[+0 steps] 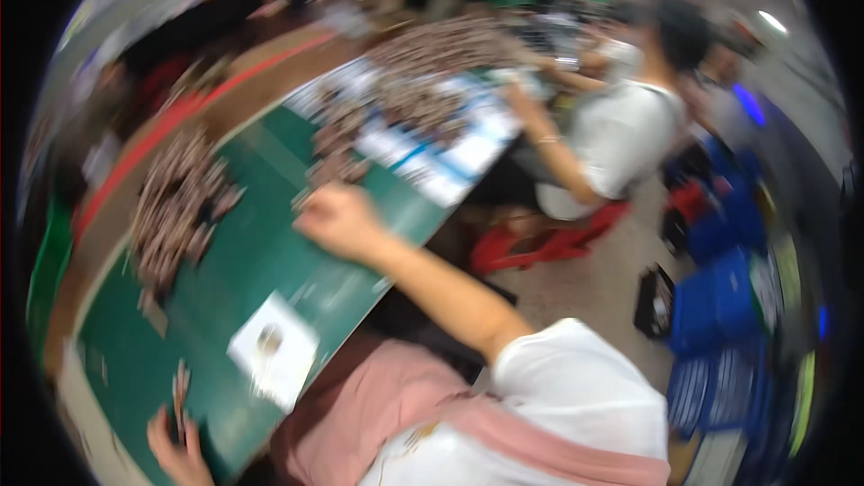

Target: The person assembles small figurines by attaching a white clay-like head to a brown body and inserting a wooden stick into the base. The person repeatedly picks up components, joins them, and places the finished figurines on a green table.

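Note:
The whole picture is blurred by motion. My right hand [337,216] reaches out over the green table [261,252], its fingers curled at the near edge of a scatter of small brown parts [335,155]. Whether it holds any of them I cannot tell. My left hand [175,452] is at the table's near corner, closed on a thin stack of brown parts [181,391] that sticks up from its fingers. A white sheet [274,351] with a small dark object on it lies between my two hands.
A large heap of brown parts [175,207] lies left on the table. More parts cover white sheets [432,157] farther along. A person in a white shirt [621,139] sits on a red stool [549,238]. Blue crates [720,306] stand on the floor to the right.

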`<state>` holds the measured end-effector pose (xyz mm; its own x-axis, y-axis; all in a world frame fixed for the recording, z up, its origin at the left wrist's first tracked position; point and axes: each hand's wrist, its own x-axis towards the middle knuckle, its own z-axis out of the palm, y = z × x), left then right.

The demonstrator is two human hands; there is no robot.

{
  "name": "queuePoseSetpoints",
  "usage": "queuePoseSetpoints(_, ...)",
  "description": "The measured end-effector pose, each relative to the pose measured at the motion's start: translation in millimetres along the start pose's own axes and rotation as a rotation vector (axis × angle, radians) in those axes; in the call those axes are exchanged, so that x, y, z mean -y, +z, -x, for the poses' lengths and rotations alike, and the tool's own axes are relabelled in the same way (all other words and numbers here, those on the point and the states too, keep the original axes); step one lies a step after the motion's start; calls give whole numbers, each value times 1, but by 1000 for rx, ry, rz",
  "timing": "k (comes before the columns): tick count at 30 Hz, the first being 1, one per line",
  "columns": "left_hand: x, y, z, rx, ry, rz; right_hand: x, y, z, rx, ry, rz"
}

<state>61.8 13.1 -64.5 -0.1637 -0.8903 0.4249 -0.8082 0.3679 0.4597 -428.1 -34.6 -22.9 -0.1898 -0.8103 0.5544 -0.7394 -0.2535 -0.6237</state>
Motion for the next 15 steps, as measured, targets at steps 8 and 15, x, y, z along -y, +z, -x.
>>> queuePoseSetpoints(8, -79, -30, -15, 3, -22, -41, -29, -10, 18, 138, 139, -146)
queuePoseSetpoints(15, -87, -23, -3, -91, 3, -201, -15, -7, 14, 175, 98, -89)
